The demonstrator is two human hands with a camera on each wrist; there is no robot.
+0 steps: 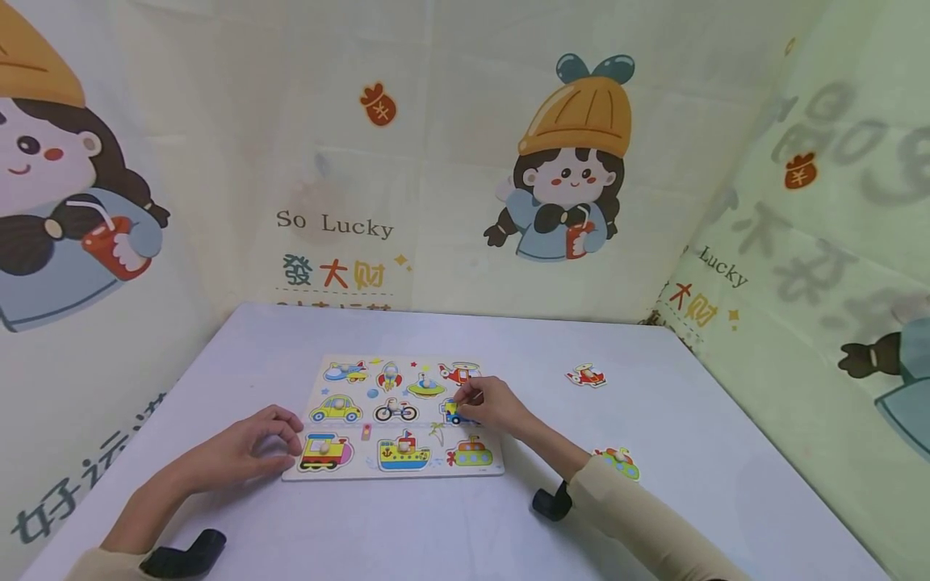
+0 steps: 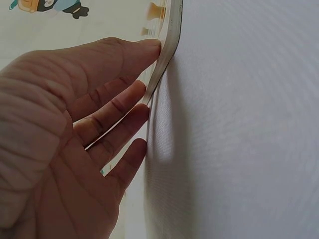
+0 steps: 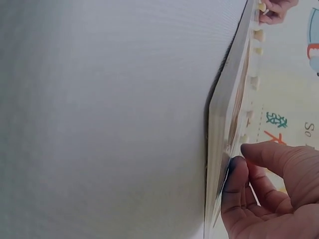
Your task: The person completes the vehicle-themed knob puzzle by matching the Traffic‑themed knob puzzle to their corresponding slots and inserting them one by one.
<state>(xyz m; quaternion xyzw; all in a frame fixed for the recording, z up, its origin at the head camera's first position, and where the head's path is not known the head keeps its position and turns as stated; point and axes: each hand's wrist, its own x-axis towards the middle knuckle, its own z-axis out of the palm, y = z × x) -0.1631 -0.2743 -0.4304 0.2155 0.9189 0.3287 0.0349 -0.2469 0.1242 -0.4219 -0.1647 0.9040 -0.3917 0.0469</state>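
A wooden knob puzzle board [image 1: 366,432] with vehicle pictures lies flat on the white table. My right hand [image 1: 490,403] is over its right side, thumb and fingertips pinching the blue and yellow truck piece [image 1: 449,413], mostly hidden behind the fingers. In the right wrist view the thumb and fingertips [image 3: 238,167] are at the board's edge; the piece's knob cannot be seen. My left hand [image 1: 243,448] is at the board's left edge, its loosely bent fingers and thumb touching that edge. The left wrist view shows the fingertips [image 2: 144,92] against the board's side [image 2: 172,35].
Right of the board, a red helicopter piece [image 1: 586,375] lies toward the back. A green and yellow submarine piece [image 1: 619,463] lies nearer, partly behind the right sleeve [image 1: 639,516]. Printed cloth [image 1: 450,161] hangs around the white table [image 1: 407,532].
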